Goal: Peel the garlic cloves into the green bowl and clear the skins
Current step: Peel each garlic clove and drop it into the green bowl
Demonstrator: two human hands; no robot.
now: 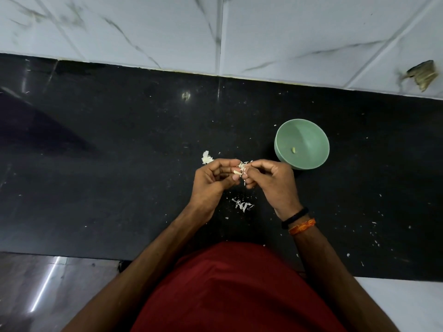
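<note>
One peeled clove (293, 150) lies at the bottom of the green bowl (311, 161), which stands on the black table (119, 164) just to the right of the hands, so the task looks to be in its early part. Both hands work above the table on another garlic clove (240, 169): the left hand (212, 182) pinches it with curled fingers (230, 164), and the right hand (271, 183) pinches its papery skin as if tearing it off. Loose skins (243, 205) lie on the table below the hands, a white clump (206, 158) sits just left of them, and small flecks are scattered about; none of it is cleared yet, so that remains
</note>
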